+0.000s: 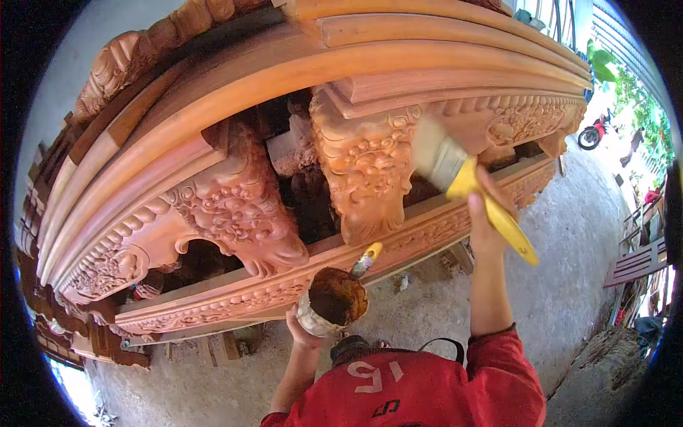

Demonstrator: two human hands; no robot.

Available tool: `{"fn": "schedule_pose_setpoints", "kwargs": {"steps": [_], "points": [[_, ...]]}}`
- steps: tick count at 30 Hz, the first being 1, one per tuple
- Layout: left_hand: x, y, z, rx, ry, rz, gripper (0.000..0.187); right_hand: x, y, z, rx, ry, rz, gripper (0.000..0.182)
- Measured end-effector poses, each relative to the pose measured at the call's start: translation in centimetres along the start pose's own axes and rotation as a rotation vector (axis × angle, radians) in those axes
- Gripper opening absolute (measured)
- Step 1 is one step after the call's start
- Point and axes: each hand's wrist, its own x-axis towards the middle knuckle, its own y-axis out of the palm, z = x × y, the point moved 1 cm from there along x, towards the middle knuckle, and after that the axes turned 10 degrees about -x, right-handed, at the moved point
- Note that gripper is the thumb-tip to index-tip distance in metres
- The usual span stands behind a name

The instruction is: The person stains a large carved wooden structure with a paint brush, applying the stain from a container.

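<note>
My right hand [486,220] is closed round the yellow handle of a wide paintbrush [466,178]. Its pale bristles, a little smeared by motion, overlap the right-hand side of a carved wooden leg [366,160] with flower and scroll relief. Lower down, my left hand [304,333] grips a small stained can [318,322] from the side. Dark brown residue coats the can's inside. A second, smaller brush [366,260] with a yellow-tipped handle leans out over the can's rim. Behind the can runs the lower carved rail [235,307] of the large wooden piece.
Curved orange-brown mouldings [398,57] sweep across the top, with another carved leg [245,199] to the left and dark gaps between the legs. Concrete floor [569,220] extends right. Farther off are a red motorbike [594,132], green plants [640,107] and a slatted wooden panel [635,262].
</note>
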Motion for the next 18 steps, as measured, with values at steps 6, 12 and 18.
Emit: {"fn": "schedule_pose_setpoints", "kwargs": {"steps": [6,12,18], "points": [[0.2,-0.7,-0.4,-0.095,0.013,0.077,0.063,-0.2,5.2,-1.3,0.097,-0.005,0.261,0.032],[0.6,-1.2,-0.5,-0.129,-0.031,0.076,0.061,-5.1,7.0,-0.7,0.14,-0.437,0.694,0.033],[-0.3,1.7,-0.5,-0.075,0.083,0.118,0.061,-0.4,4.3,-5.5,0.188,0.079,0.283,0.033]]}}
